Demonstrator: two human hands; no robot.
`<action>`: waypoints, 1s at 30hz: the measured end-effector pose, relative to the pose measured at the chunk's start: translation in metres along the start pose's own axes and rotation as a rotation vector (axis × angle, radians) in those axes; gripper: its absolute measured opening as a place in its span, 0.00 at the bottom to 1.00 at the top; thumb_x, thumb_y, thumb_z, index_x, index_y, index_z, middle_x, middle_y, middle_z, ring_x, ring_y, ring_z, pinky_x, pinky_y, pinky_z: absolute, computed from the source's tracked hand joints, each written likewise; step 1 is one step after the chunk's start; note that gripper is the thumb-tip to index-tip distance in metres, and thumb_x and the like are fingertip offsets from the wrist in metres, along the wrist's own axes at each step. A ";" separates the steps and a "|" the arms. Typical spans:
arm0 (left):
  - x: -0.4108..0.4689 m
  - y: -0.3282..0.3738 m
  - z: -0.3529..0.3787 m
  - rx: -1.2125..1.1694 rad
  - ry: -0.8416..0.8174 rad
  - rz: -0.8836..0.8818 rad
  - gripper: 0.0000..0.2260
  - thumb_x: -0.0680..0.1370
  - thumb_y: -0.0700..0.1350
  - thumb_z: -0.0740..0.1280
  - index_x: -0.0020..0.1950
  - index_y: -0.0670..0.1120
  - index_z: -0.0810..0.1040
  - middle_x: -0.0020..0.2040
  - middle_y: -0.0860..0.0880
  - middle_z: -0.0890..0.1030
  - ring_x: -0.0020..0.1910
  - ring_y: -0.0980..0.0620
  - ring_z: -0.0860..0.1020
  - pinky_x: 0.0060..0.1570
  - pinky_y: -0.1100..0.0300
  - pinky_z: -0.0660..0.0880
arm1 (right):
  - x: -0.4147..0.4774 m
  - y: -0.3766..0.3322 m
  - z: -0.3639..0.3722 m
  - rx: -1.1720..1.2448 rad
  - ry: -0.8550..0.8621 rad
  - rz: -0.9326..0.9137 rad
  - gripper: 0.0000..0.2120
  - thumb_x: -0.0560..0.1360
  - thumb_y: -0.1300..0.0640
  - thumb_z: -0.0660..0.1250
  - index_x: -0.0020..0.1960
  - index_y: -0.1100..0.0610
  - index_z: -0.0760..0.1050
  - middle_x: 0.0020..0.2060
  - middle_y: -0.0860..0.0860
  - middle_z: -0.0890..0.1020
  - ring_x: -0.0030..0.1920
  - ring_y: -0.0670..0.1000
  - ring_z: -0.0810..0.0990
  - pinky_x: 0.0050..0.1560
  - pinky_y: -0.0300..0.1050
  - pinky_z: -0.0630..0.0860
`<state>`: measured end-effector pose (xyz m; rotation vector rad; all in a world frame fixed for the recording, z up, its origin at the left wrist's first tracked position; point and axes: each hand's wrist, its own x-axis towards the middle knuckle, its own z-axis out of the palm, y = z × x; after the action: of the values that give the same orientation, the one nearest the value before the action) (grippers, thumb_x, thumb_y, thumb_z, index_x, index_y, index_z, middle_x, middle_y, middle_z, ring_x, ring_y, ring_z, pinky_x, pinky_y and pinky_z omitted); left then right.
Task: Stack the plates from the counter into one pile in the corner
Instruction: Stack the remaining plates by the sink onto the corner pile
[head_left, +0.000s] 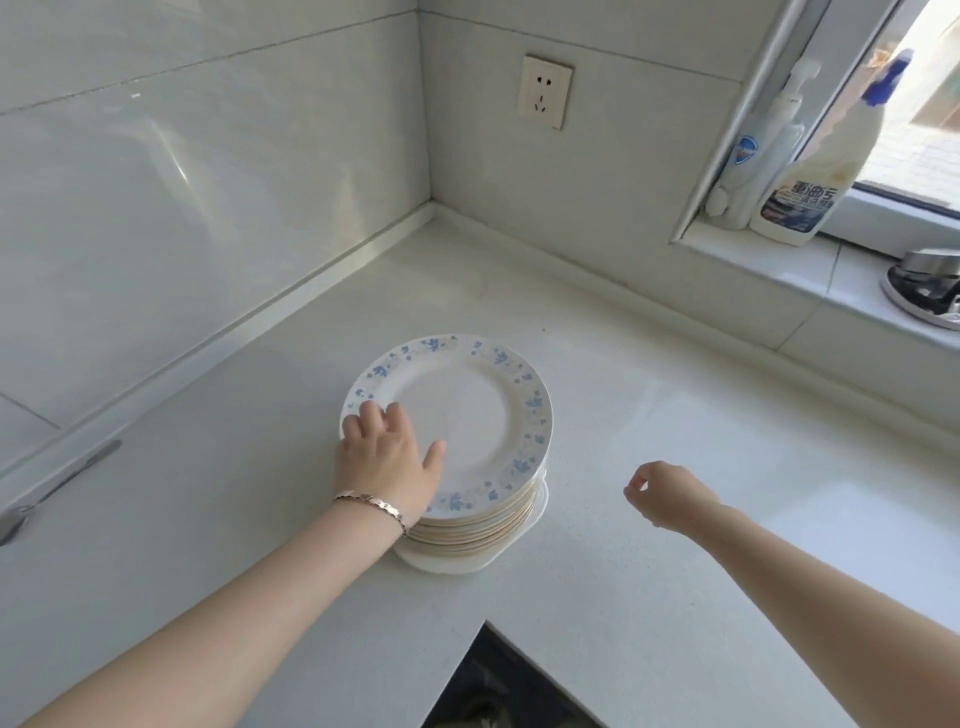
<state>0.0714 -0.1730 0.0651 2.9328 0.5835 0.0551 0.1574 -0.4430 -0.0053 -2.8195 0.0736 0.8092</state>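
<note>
White worktop (675, 415) at frame centre carries a plate stack (467, 514). The left hand (387, 460) lies flat on the top plate (462, 415), grip open. The right hand (662, 493) hovers loosely curled, empty.

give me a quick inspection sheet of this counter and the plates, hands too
surface: white counter, looks dry and bare around the pile
job's things: plate stack stands out from the corner; top plate has a blue floral rim; a plain white dish sits at the bottom
clutter: no loose plates seen on the counter
grippers: left hand rests flat on the top plate's near-left rim; right hand hovers loosely curled to the right of the pile, holding nothing
cables: nothing seen; wall socket has nothing plugged in
surroundings: two bottles on the window sill, a metal object at right, a cabinet handle at left
</note>
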 end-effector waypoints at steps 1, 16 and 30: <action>0.001 0.016 0.001 -0.127 -0.037 0.076 0.17 0.76 0.51 0.65 0.55 0.39 0.73 0.54 0.40 0.74 0.55 0.39 0.73 0.52 0.51 0.72 | -0.002 0.008 -0.001 0.032 -0.001 0.024 0.13 0.76 0.56 0.56 0.53 0.58 0.76 0.41 0.51 0.78 0.40 0.53 0.78 0.35 0.39 0.68; -0.090 0.339 0.086 -0.526 -0.981 0.376 0.08 0.77 0.39 0.55 0.39 0.46 0.67 0.32 0.49 0.75 0.29 0.54 0.74 0.28 0.64 0.66 | -0.103 0.291 0.006 0.405 0.139 0.485 0.06 0.75 0.55 0.58 0.45 0.54 0.73 0.41 0.51 0.78 0.42 0.54 0.78 0.47 0.43 0.76; -0.244 0.605 0.203 -0.763 -1.176 -0.245 0.04 0.78 0.35 0.59 0.45 0.40 0.71 0.36 0.45 0.71 0.36 0.46 0.75 0.32 0.60 0.68 | -0.158 0.584 0.018 0.407 0.057 0.683 0.14 0.77 0.54 0.56 0.56 0.56 0.76 0.55 0.54 0.80 0.53 0.56 0.78 0.43 0.41 0.70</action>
<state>0.0878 -0.8468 -0.0436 1.6936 0.5067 -1.0949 -0.0465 -1.0116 -0.0444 -2.4126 1.1165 0.7180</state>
